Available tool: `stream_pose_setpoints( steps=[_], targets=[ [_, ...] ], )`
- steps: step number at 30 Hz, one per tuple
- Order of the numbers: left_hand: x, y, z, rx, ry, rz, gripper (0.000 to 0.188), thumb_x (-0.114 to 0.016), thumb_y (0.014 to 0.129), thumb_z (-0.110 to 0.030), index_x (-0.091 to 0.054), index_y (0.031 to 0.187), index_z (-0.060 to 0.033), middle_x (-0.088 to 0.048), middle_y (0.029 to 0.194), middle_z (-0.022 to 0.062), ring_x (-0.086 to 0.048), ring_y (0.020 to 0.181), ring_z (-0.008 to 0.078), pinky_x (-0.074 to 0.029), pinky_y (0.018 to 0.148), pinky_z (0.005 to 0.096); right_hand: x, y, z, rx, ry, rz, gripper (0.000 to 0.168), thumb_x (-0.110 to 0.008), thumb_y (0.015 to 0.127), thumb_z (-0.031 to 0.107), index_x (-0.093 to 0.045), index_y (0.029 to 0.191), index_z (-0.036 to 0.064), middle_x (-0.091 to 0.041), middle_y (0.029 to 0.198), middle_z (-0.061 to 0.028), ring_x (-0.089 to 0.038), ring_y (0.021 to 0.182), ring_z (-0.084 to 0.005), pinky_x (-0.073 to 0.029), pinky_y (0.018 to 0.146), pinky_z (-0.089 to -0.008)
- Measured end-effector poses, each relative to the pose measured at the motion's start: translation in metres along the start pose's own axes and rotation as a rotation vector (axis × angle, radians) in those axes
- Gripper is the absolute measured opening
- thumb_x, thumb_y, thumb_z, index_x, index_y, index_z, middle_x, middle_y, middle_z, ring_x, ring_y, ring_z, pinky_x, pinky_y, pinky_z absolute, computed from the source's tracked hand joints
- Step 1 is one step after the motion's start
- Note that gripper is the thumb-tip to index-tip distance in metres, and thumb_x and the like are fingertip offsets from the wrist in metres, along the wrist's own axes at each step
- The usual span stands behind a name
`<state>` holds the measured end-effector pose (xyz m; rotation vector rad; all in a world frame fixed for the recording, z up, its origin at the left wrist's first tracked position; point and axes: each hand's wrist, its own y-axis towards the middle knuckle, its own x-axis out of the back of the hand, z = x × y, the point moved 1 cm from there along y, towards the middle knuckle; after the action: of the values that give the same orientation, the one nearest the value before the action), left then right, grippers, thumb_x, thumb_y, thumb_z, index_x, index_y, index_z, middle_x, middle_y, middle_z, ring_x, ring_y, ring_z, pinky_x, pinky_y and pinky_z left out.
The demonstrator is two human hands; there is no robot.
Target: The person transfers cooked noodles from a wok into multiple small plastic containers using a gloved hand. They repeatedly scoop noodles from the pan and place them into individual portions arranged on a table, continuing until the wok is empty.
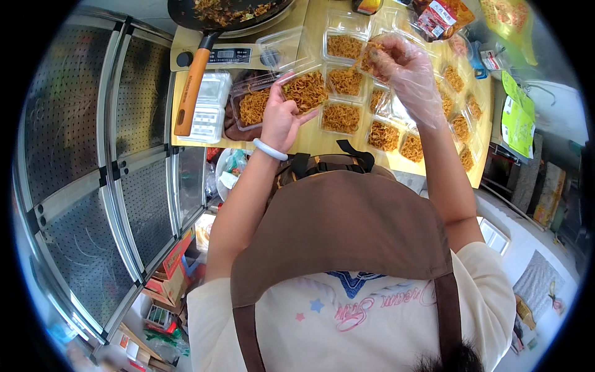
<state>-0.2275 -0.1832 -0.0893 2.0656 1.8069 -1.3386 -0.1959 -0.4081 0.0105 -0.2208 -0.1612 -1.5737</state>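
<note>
My bare left hand [284, 109] grips a clear plastic box of fried noodles [307, 92], its hinged lid raised, tilted above the table. My right hand [399, 69], in a clear plastic glove, pinches some noodles [373, 56] over the containers at the back middle. Between the hands stands a column of noodle-filled clear boxes [341, 117]. More filled boxes [383, 135] spread under and right of my right forearm. Another noodle box [253, 108] lies just left of my left hand. What lies directly beneath my right palm is hidden.
A black frying pan [232, 14] with noodle remains sits on the cooker at the back left, its wooden handle [191, 88] reaching towards me. Stacked empty clear boxes [204, 111] stand at the table's left. A red food packet [439, 18] lies at the back right.
</note>
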Motion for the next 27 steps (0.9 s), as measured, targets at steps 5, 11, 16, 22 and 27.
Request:
stream_pose_setpoints(
  steps=[5, 11, 16, 22, 27],
  targets=[
    [0.000, 0.006, 0.014, 0.024, 0.057, -0.047, 0.074, -0.032, 0.076, 0.016, -0.037, 0.142, -0.0170, -0.037, 0.144, 0.0071, -0.046, 0.130, 0.0338, -0.042, 0.103, 0.0626, -0.005, -0.015, 0.048, 0.069, 0.167, 0.013, 0.012, -0.063, 0.094, 0.008, -0.066, 0.103, 0.002, -0.067, 0.088, -0.0023, -0.060, 0.074, -0.0065, -0.050, 0.066, -0.0221],
    [-0.010, 0.001, 0.003, 0.095, -0.169, 0.172, 0.074, -0.032, 0.076, 0.015, -0.036, 0.142, -0.0160, -0.032, 0.148, 0.0074, -0.041, 0.133, 0.0335, -0.038, 0.105, 0.0667, -0.020, -0.025, 0.059, 0.082, -0.011, 0.146, 0.011, -0.064, 0.093, 0.008, -0.064, 0.102, 0.003, -0.066, 0.086, -0.0008, -0.057, 0.076, -0.0044, -0.049, 0.067, -0.0228],
    [-0.026, -0.005, -0.013, 0.103, -0.286, 0.304, 0.073, -0.033, 0.075, 0.015, -0.034, 0.142, -0.0153, -0.034, 0.146, 0.0120, -0.042, 0.133, 0.0336, -0.040, 0.103, 0.0675, -0.032, -0.019, 0.002, 0.497, -0.704, 0.052, 0.018, -0.066, 0.081, 0.003, -0.063, 0.099, 0.002, -0.062, 0.083, -0.0139, -0.062, 0.079, -0.0323, -0.052, 0.069, -0.0400],
    [-0.044, -0.008, -0.020, 0.066, -0.162, 0.280, 0.073, -0.034, 0.075, 0.014, -0.035, 0.142, -0.0155, -0.040, 0.143, 0.0126, -0.045, 0.131, 0.0328, -0.041, 0.104, 0.0643, -0.040, -0.018, -0.009, 0.575, -0.712, 0.111, 0.019, -0.065, 0.078, 0.002, -0.062, 0.098, 0.002, -0.059, 0.086, -0.0169, -0.061, 0.084, -0.0371, -0.052, 0.075, -0.0435],
    [-0.038, 0.001, -0.019, 0.110, -0.282, 0.284, 0.072, -0.034, 0.076, 0.014, -0.035, 0.142, -0.0155, -0.044, 0.141, 0.0140, -0.049, 0.127, 0.0340, -0.042, 0.104, 0.0624, -0.034, -0.031, -0.005, 0.647, -0.665, 0.057, 0.022, -0.065, 0.076, 0.001, -0.062, 0.097, 0.001, -0.061, 0.094, -0.0180, -0.061, 0.089, -0.0366, -0.051, 0.079, -0.0431]
  ],
)
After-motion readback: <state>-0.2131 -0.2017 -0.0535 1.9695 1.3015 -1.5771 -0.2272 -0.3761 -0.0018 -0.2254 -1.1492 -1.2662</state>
